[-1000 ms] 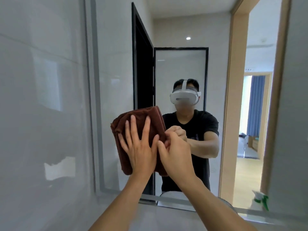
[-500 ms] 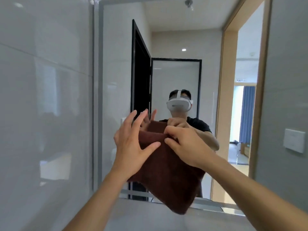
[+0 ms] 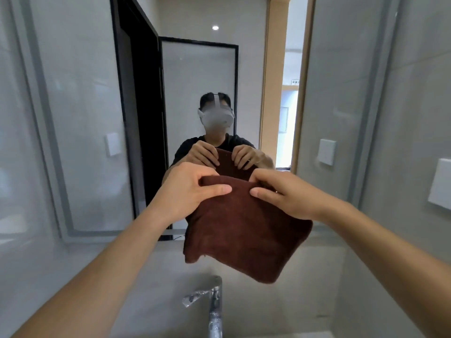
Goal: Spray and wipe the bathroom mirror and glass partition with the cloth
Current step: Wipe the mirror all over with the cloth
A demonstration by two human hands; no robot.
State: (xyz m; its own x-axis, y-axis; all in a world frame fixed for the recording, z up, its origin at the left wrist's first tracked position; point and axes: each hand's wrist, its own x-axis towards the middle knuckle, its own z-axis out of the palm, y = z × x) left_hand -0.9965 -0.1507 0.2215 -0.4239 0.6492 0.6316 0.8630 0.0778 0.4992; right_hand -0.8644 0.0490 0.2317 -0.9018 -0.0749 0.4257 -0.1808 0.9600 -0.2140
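A brown cloth [image 3: 246, 225] is held up between the two hands in front of the mirror [image 3: 195, 106], clear of the glass rather than pressed to it. Its top edge is pinched by the left hand [image 3: 192, 191] at one corner and by the right hand [image 3: 280, 193] at the other, each thumb being laid on the near face and the fingers curled over behind the edge; nothing else is held by either hand. The cloth hangs below the hands as a folded, roughly square pad, its top edge running across from hand to hand and its flat face turned toward the person and the glass; its lower edge slopes downward toward the right-hand side, so no clear long axis can be made out. A tap [image 3: 210, 303] stands below the hands, under the hanging cloth, and two wall plates [image 3: 441, 182] are fixed to the tiles out beyond the right hand. As to progress, no spray bottle is in view and no wet streaks or mist can be made out on the glass, so it cannot be told how much has been sprayed or wiped. The cloth is judged to be in the course of being folded or readied for a wiping pass, with the glass partition, seen only as a reflection, presumably still to be dealt with.
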